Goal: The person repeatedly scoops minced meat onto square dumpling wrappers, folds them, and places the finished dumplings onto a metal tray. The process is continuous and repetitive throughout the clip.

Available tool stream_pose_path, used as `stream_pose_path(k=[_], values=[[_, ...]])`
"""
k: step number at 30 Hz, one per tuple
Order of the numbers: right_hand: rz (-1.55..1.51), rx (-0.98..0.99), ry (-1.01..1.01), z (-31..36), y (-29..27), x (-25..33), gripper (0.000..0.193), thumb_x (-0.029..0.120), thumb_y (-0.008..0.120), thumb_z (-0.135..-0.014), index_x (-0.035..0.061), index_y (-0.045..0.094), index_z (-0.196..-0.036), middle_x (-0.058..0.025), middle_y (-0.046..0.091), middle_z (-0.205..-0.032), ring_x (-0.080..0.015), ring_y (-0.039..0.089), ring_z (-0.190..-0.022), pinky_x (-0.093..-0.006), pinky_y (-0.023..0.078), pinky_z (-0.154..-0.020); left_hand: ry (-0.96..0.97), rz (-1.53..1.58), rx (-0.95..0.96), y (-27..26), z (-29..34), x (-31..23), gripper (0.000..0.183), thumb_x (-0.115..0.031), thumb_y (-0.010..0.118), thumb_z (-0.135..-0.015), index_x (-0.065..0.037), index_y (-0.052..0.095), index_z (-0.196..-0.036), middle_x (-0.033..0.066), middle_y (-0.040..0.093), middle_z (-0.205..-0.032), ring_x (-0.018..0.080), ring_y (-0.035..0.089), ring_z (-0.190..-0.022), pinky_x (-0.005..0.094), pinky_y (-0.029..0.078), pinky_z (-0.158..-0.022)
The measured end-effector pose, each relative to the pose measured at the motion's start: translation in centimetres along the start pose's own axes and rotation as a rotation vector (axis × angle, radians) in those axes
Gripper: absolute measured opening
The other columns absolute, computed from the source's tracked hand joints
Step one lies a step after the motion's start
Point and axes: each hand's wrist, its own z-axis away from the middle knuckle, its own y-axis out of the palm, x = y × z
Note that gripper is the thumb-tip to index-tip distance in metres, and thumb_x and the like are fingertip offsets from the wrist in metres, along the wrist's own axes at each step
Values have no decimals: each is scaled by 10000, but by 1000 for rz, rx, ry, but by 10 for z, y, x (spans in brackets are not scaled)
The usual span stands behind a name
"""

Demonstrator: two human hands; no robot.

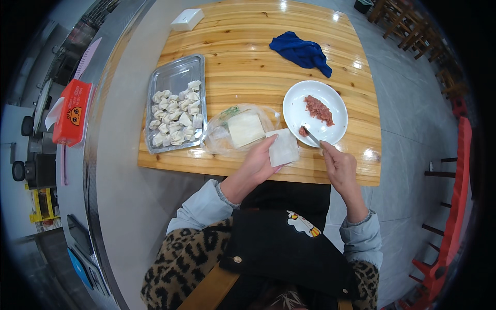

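Over the near edge of the wooden surface (232,41): a square wrapper (283,149) in the left hand (261,161), a thin utensil (313,137) in the right hand (341,168).

The left grip is clamped on the wrapper by its left side, just right of the wrapper stack (246,128); the right grip is closed around the utensil's handle, its tip at a small dab of meat (303,132) on the white plate (330,95), apart from the larger heap (319,110). The wrapper should prove light, limp and easily torn: best laid flat across the fingers, the thumb pressing lightly at one edge, its middle left free. The meat looks soft and sticky, likely to cling to the utensil; the stiff handle suits a firm pinch.
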Motion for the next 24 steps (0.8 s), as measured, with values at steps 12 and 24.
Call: stream_pose_path(k=[12, 24], values=[[-241, -40, -117, 15, 29, 11, 302, 55, 569, -853, 25, 626, -1148, -89, 587, -652, -229, 575, -569, -283, 428, -492, 3, 102, 42, 4, -6, 3, 418, -352, 326, -1003, -61, 463, -1271, 99, 563, -1226, 238, 562, -1073, 369, 456, -883], [405, -35, -569, 18, 7, 44, 483, 46, 600, -701, 122, 624, -1178, -25, 392, -616, -176, 459, -497, -316, 368, -442, 242, 154, -89, 9, 12, -10, 478, -359, 287, -1011, -25, 385, -1338, 133, 497, -1319, 271, 486, -1193, 447, 383, -992]])
